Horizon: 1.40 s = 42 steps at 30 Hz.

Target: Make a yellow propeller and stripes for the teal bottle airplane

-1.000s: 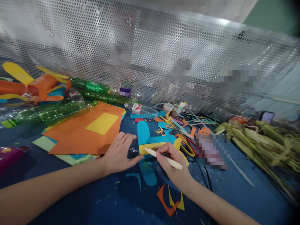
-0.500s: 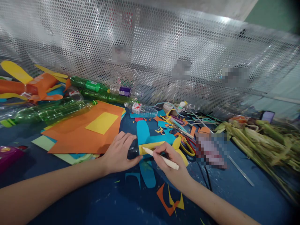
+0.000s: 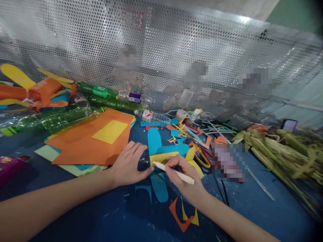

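Observation:
A model plane made from a plastic bottle lies in front of me, with blue paper wings [image 3: 154, 140], a yellow paper strip [image 3: 164, 156] along its body and yellow tail pieces [image 3: 196, 168]. My left hand [image 3: 131, 163] is wrapped round the dark, clear bottle end [image 3: 143, 161] at the plane's left. In my right hand [image 3: 185, 178] a white marker pen [image 3: 174, 172] is pinched, its tip at the left end of the yellow strip. Whether the tip touches the paper I cannot tell.
Orange paper sheets [image 3: 83, 148] lie at the left, near green bottles [image 3: 63, 119] and an orange-yellow paper plane [image 3: 47, 89]. Paper scraps [image 3: 183, 215] lie in front. Scissors [image 3: 203, 158], corn husks [image 3: 277, 148] and a phone [image 3: 289, 124] are rightward. A perforated metal panel [image 3: 156, 57] stands behind.
The marker's tip has shifted slightly left and down on the yellow strip. My left hand keeps its hold on the bottle end.

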Each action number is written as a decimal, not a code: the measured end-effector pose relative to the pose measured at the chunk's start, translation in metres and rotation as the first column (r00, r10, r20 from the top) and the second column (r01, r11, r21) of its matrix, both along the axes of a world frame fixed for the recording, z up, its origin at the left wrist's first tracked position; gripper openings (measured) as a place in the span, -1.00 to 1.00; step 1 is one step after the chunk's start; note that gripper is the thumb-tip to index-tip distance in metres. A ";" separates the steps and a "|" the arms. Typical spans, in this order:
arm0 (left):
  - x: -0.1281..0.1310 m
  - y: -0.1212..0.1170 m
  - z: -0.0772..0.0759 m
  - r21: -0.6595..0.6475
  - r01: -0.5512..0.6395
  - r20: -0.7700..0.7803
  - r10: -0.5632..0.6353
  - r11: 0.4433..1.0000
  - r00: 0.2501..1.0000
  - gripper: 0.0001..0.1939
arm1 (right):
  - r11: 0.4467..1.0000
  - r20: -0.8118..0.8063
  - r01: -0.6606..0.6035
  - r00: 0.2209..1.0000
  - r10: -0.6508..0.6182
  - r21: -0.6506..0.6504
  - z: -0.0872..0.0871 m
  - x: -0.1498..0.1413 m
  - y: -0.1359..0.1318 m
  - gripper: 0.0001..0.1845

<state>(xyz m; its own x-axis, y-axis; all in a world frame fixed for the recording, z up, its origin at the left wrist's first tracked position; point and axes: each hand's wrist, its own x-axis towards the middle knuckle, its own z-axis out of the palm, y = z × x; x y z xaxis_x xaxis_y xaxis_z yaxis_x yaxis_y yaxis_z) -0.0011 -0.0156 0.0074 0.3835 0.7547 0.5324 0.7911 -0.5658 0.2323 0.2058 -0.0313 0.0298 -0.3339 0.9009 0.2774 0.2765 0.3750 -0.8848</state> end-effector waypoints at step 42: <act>-0.010 0.013 0.002 -0.057 -0.290 0.153 0.295 0.955 0.943 -0.73 | 0.895 -0.262 0.445 0.860 -0.438 -0.037 0.001 0.036 0.065 -0.82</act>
